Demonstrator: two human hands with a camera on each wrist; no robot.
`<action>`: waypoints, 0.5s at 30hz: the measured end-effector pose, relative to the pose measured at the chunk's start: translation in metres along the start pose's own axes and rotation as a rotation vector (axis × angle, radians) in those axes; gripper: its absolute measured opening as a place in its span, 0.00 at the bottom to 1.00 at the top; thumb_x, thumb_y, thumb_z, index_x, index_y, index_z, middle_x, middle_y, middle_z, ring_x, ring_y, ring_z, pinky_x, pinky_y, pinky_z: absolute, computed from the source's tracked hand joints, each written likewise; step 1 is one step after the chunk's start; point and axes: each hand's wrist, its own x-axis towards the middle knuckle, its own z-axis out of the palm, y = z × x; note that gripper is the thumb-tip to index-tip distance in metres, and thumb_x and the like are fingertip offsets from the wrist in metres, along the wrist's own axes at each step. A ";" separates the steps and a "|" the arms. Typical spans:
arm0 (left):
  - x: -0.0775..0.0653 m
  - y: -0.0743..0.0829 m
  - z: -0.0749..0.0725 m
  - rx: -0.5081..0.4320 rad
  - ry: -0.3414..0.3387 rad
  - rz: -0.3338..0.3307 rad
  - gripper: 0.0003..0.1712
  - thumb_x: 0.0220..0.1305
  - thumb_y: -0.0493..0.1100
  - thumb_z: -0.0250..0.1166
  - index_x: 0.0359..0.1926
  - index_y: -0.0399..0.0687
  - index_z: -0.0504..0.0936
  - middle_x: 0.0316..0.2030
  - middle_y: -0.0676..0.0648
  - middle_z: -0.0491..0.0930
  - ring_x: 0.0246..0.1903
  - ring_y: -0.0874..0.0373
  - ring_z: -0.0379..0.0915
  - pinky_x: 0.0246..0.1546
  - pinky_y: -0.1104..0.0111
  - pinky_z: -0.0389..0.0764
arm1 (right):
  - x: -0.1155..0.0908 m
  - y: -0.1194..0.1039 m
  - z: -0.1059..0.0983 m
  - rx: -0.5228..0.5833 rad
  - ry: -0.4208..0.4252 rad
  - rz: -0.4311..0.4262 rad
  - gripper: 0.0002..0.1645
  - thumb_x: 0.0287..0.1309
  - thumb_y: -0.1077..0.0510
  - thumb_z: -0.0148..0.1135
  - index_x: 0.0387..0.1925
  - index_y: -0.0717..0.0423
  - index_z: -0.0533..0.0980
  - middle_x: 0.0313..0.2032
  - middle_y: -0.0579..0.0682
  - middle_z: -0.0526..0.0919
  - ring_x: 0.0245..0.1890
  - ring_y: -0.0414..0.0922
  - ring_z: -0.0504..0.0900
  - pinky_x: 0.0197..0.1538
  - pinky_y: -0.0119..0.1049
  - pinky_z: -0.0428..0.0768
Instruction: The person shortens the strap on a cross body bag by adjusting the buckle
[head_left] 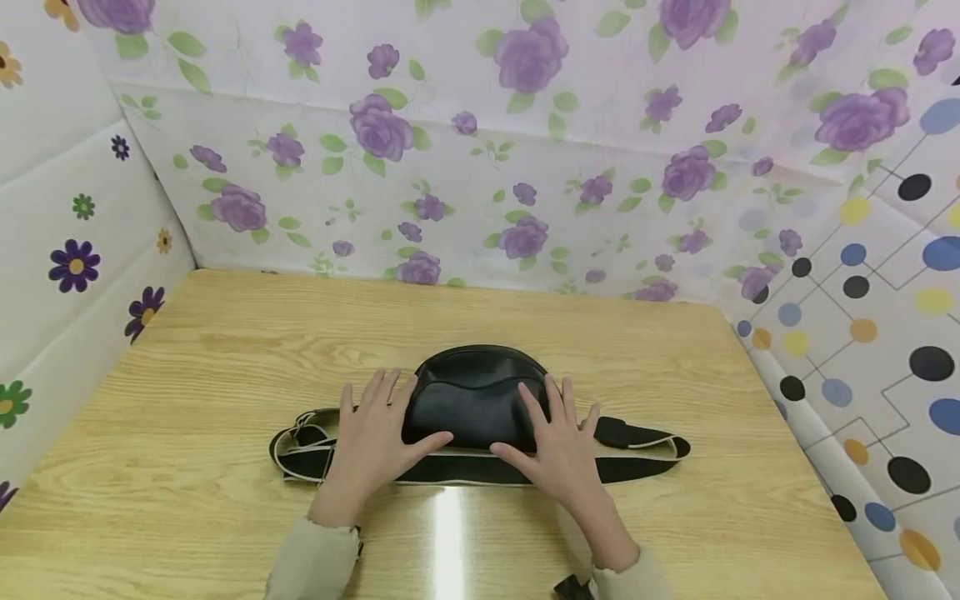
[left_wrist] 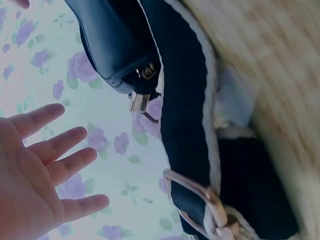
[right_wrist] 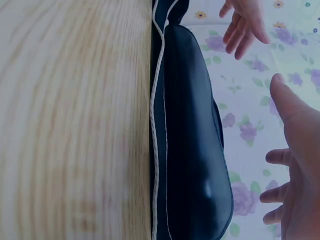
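Observation:
A black half-moon shoulder bag (head_left: pixel 474 408) lies on the table, its rounded edge facing the back wall. Its wide black strap (head_left: pixel 465 472) with cream edging is folded along the front and loops out on both sides. My left hand (head_left: pixel 373 442) spreads over the bag's left side and my right hand (head_left: pixel 561 454) over its right, fingers extended. In the wrist views, gaps show between the left hand (left_wrist: pixel 35 175) and the bag (left_wrist: pixel 117 45), and between the right hand (right_wrist: pixel 302 170) and the bag (right_wrist: pixel 192 135). A metal buckle (left_wrist: pixel 200 197) sits on the strap near the left.
The wood-grain table (head_left: pixel 225 525) carries a bright light reflection in front of the bag. Purple-flowered cloth (head_left: pixel 450 167) hangs behind it. Cloth with colored flowers (head_left: pixel 75 267) hangs at left, and dotted cloth (head_left: pixel 885 350) at right.

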 end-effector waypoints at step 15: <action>-0.010 -0.021 -0.005 -0.019 0.038 -0.033 0.47 0.47 0.74 0.53 0.57 0.44 0.70 0.56 0.38 0.67 0.57 0.43 0.57 0.53 0.42 0.52 | -0.005 -0.016 0.001 0.231 0.076 -0.091 0.39 0.51 0.35 0.54 0.55 0.58 0.69 0.57 0.62 0.65 0.59 0.57 0.60 0.51 0.59 0.61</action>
